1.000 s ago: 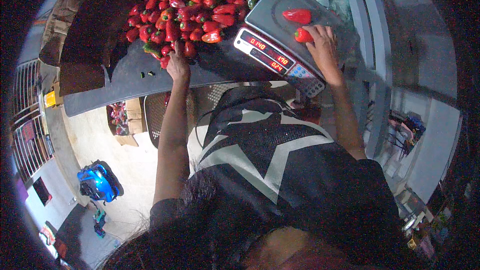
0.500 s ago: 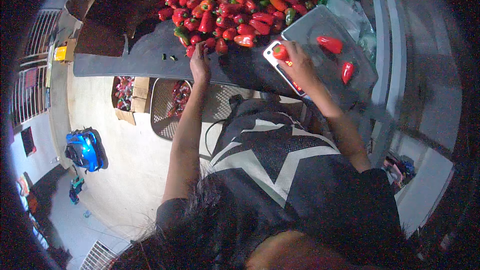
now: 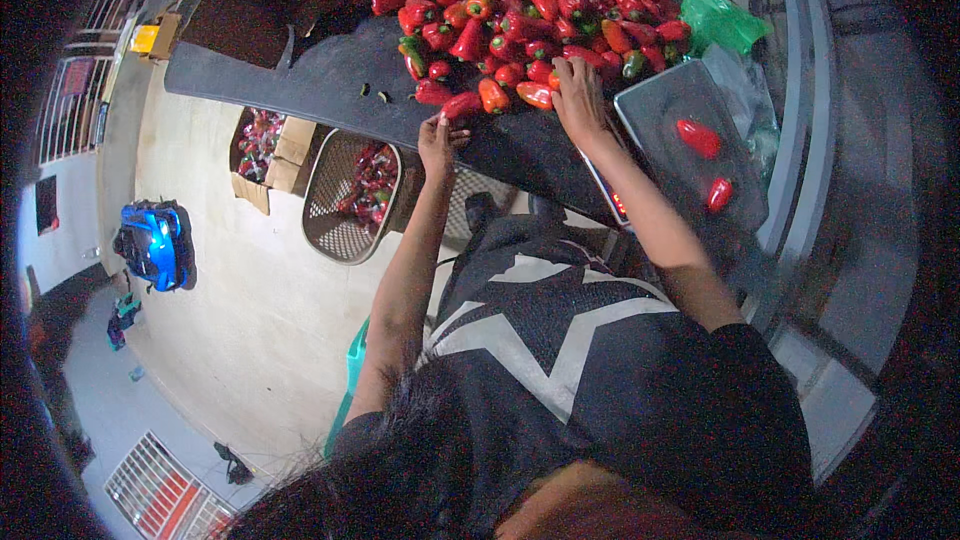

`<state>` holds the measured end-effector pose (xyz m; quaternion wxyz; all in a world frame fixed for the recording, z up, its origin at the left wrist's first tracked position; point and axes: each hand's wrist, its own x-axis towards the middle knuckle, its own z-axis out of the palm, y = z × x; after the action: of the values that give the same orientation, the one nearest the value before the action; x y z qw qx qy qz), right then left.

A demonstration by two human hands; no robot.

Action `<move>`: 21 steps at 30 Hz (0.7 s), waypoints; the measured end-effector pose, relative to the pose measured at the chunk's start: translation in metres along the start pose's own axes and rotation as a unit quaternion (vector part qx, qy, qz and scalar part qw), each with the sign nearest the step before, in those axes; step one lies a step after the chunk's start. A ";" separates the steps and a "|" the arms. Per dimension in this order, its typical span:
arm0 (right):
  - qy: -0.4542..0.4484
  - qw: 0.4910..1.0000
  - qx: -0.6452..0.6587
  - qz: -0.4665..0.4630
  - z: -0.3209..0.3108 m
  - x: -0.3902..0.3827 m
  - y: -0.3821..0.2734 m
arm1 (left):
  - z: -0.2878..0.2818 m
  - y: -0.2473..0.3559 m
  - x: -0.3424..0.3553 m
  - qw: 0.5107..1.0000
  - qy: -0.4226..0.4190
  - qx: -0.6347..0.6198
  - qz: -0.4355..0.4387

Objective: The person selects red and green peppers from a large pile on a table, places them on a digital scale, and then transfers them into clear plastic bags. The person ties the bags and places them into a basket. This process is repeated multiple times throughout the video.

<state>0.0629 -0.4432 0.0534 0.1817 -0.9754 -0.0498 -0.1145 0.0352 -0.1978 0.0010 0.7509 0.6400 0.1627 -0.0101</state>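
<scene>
Red peppers, a few tinged orange or green, lie heaped on the dark tabletop. At the heap's near edge, the thumb and forefinger of my left hand pinch the end of a red pepper; its other fingers stick out to the side. My right hand is at the heap's near right, fingers curled around a pepper that they mostly cover. Beside it lies an orange-red pepper. Two red peppers, one an elongated pepper and one a smaller pepper, rest on the scale's grey platform.
My right forearm partly covers the scale's lit display. A green plastic bag and a clear bag lie beyond the scale. Below the table edge stand a plastic basket and a cardboard box, both holding peppers. Small green scraps lie on the tabletop.
My right hand has moved left from over the scale display to the heap, with its pepper now mostly hidden. My left hand is now at a pepper on the near edge. The view has shifted.
</scene>
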 end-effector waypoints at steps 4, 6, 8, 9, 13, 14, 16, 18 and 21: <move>-0.006 0.996 0.017 -0.087 0.014 -0.002 -0.025 | -0.005 -0.012 0.001 0.999 -0.009 0.044 -0.026; -0.093 0.989 0.050 -0.107 0.029 -0.003 -0.045 | -0.008 -0.017 0.002 0.999 -0.023 0.021 -0.045; -0.079 0.990 0.048 -0.107 0.044 -0.004 -0.060 | -0.010 -0.019 0.004 0.997 -0.026 0.040 -0.057; -0.091 0.989 0.045 -0.104 0.051 -0.003 -0.065 | -0.011 -0.020 0.003 0.995 -0.020 0.092 -0.045; -0.076 0.994 0.025 -0.074 0.064 0.007 -0.073 | -0.015 -0.014 0.006 0.988 -0.047 0.122 -0.077; -0.093 0.993 0.051 -0.060 0.063 0.008 -0.073 | -0.016 -0.012 0.007 0.987 -0.050 0.132 -0.072; -0.099 0.989 0.107 -0.037 0.057 0.005 -0.071 | -0.016 -0.007 0.009 0.984 -0.052 0.155 -0.069; -0.077 0.982 0.173 -0.019 0.048 -0.006 -0.067 | -0.014 -0.003 0.014 0.967 -0.058 0.250 -0.006; -0.046 0.980 0.183 -0.055 0.037 -0.021 -0.055 | -0.008 0.000 0.020 0.959 -0.051 0.274 0.038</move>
<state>0.0421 -0.3796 0.0338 0.3483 -0.9256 -0.1318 -0.0684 0.0523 -0.1864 -0.0048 0.5535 0.8258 0.0903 -0.0586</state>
